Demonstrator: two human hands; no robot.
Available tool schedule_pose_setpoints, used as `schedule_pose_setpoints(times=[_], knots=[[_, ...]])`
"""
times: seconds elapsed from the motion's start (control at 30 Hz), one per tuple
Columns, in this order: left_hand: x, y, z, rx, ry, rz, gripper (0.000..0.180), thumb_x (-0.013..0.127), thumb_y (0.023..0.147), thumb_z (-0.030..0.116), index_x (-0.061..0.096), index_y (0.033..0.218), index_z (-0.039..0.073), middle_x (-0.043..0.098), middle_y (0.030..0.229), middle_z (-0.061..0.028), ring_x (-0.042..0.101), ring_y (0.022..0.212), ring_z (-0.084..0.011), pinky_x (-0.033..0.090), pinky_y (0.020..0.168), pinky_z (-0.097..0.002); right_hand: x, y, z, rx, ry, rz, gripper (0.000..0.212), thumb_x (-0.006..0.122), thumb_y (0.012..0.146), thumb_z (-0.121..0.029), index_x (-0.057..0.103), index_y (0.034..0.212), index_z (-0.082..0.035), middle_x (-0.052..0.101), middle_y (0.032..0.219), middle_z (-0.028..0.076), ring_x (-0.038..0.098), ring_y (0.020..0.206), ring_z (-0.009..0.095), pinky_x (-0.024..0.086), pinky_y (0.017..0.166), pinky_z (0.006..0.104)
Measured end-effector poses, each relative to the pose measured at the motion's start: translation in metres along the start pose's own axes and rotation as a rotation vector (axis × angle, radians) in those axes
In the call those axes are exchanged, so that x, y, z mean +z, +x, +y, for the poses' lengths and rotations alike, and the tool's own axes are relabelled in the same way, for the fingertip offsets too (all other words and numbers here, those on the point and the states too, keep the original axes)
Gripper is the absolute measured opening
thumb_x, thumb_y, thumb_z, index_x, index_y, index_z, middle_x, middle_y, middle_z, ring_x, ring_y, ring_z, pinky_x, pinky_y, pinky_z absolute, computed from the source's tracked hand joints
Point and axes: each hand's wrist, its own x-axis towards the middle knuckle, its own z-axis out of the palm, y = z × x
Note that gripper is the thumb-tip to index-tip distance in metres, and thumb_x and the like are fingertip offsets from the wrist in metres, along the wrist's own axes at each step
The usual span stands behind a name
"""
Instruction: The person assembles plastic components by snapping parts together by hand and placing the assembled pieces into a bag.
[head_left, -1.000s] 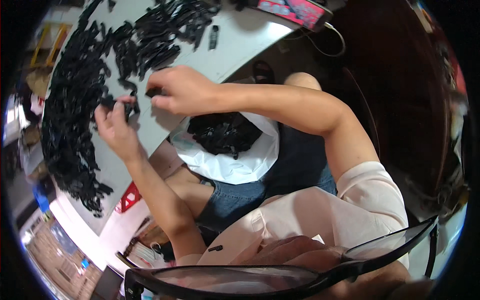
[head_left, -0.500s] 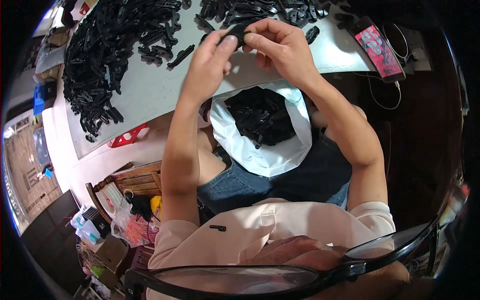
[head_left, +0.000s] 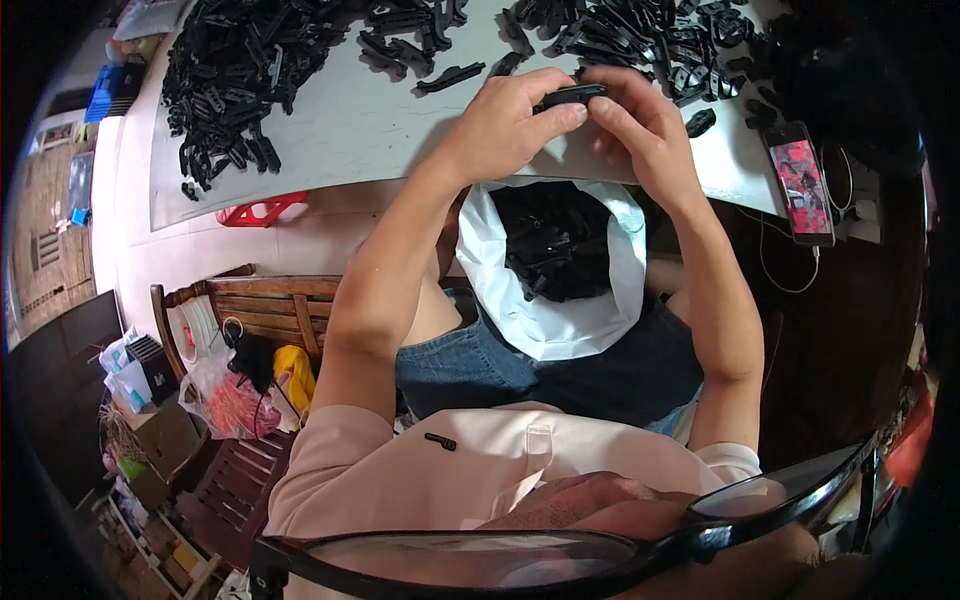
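A small, long black plastic part [head_left: 573, 95] is held between my two hands above the near edge of the white table [head_left: 370, 150]. My left hand [head_left: 510, 120] pinches its left end between thumb and fingers. At the other end, the thumb and fingers of my right hand [head_left: 640, 112] close on it, partly blurred. Just below, a white bag [head_left: 490, 270] stands open on my lap, with many black parts [head_left: 556, 240] inside. A single black part [head_left: 450, 77] lies on the table beyond my left hand.
A big heap of black parts [head_left: 235, 85] covers the table's left side; another pile [head_left: 640, 40] lies at the back right. A phone [head_left: 800, 185] with a white cable rests at the right table edge. A wooden bench [head_left: 265, 310] and red stool [head_left: 262, 212] are to the left.
The view has shifted, so table and bag appear further right. My hands have turned the black part, which now shows lengthwise between them.
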Motion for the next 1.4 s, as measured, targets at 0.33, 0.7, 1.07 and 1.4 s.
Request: schedule_pose_setpoints(times=[0.33, 0.7, 1.07, 1.4], knots=[[-0.014, -0.015, 0.006, -0.062, 0.049, -0.203, 0.031, 0.071, 0.098, 0.029, 0.069, 0.112, 0.001, 0.07, 0.096, -0.0124, 0.062, 0.085, -0.0174, 0.053, 0.077, -0.0343, -0.006, -0.008, 0.003, 0.092, 0.03, -0.202, 0.02, 0.071, 0.103, -0.021, 0.069, 0.108, -0.002, 0.066, 0.084, -0.002, 0.057, 0.073, 0.006, 0.045, 0.063, 0.0224], [-0.069, -0.029, -0.037, 0.077, 0.83, 0.32, 0.024, 0.08, 0.086, 0.026, 0.075, 0.087, 0.003, 0.069, 0.105, -0.0067, 0.062, 0.108, -0.03, 0.052, 0.091, -0.0418, 0.0, 0.004, 0.018, -0.443, -0.977, 0.287, 0.026, 0.079, 0.093, -0.032, 0.075, 0.11, -0.012, 0.073, 0.095, 0.006, 0.073, 0.077, 0.026, 0.058, 0.066, 0.0386], [-0.053, -0.023, -0.037, -0.015, 0.793, 0.321, 0.025, 0.077, 0.09, 0.019, 0.067, 0.107, 0.002, 0.069, 0.093, -0.012, 0.065, 0.088, -0.0322, 0.052, 0.08, -0.0409, 0.002, 0.007, 0.02, -0.316, -1.155, 0.266, 0.024, 0.069, 0.093, -0.02, 0.07, 0.115, -0.011, 0.072, 0.106, 0.011, 0.074, 0.085, 0.037, 0.06, 0.072, 0.0479], [-0.004, -0.014, -0.019, -0.106, -0.097, 0.31, 0.037, 0.053, 0.112, 0.026, 0.06, 0.139, 0.001, 0.065, 0.096, -0.0017, 0.055, 0.069, -0.0058, 0.042, 0.057, -0.0209, 0.006, 0.003, 0.016, -0.287, -0.961, 0.211, 0.028, 0.07, 0.094, -0.024, 0.07, 0.114, -0.004, 0.071, 0.099, 0.017, 0.072, 0.079, 0.039, 0.058, 0.073, 0.0478]])
